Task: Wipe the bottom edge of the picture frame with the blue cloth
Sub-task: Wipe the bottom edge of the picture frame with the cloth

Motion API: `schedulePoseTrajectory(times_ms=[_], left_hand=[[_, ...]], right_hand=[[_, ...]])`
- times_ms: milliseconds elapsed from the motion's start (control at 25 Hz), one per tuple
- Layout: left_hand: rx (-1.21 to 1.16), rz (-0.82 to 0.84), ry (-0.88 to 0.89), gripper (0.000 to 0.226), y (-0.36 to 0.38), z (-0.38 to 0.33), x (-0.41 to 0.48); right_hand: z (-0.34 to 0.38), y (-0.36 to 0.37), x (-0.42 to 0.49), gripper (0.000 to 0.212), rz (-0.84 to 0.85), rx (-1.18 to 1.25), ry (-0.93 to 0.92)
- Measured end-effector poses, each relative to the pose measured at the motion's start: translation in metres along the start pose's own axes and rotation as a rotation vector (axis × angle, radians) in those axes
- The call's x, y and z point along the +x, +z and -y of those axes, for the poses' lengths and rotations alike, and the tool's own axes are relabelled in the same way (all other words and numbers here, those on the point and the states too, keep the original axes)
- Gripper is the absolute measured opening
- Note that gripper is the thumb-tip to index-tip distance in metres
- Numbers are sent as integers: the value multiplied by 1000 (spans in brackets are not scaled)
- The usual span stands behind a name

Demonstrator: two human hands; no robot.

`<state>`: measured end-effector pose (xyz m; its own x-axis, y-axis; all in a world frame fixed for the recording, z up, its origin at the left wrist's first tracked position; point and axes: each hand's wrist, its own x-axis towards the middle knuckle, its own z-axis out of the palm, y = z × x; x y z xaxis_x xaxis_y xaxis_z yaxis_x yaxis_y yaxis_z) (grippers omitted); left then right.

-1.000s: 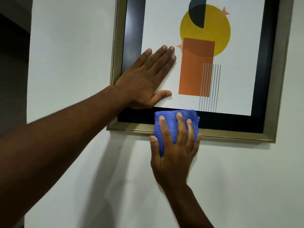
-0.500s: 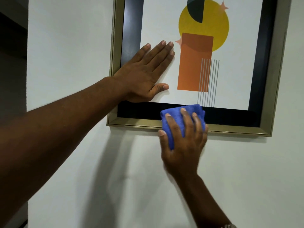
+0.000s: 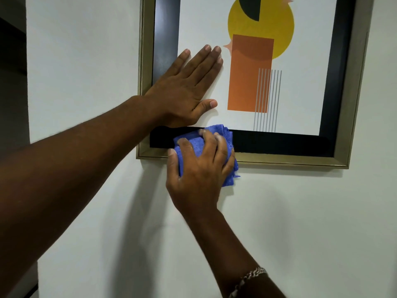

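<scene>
The bottom edge of the gold-and-black rectangular picture frame (image 3: 290,161) runs as a long, nearly level bar across the middle of the picture, from its lower-left corner just right of the left forearm to its lower-right corner near the right border, dipping slightly toward the right. The crumpled blue textured cloth (image 3: 193,147) sits on that bar close to its left end, draped over the gold lip and the black inner band, with a flap hanging below onto the plain white wall (image 3: 300,222).

The right hand (image 3: 199,168) comes up from the lower centre and presses the cloth flat against the edge, fingers curled over it and thumb at its left side; this grip is closed on the cloth. A silver chain bracelet (image 3: 249,278) circles that wrist near the bottom border.

The left hand (image 3: 187,91) lies above it, open and spread flat on the white print and black mat at the frame's lower left, holding nothing, apparently steadying the frame.

Judging by this layout, most of the uncovered edge lies to the right of the cloth, so the wipe's natural course is along the bar's long axis toward the right corner, with only a short stretch to the left.
</scene>
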<state>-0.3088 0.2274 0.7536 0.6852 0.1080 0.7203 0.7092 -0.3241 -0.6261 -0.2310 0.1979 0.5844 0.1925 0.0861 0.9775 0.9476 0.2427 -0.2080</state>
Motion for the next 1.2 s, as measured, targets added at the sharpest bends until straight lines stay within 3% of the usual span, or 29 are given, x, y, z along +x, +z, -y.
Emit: schedulePoseTrajectory(times_ms=[160,400,560,760,920,1200], left_hand=[[-7,20,-3,82,0,0,0],[-19,18,-21,85,0,-4,0],[-14,15,-32,85,-1,-6,-1],[-25,3,-28,84,-1,-6,-1],[-22,-7,-17,84,2,-3,-1],[-27,11,-34,88,1,-6,0]], right_hand=[[-39,-19,7,26,0,-46,-29],[-107,-44,18,27,-89,-25,152],[-83,-41,12,26,-105,-4,196],[-16,-26,7,25,80,-48,22],[-40,-38,16,22,96,-80,-45],[-114,-64,24,19,-53,-19,222]])
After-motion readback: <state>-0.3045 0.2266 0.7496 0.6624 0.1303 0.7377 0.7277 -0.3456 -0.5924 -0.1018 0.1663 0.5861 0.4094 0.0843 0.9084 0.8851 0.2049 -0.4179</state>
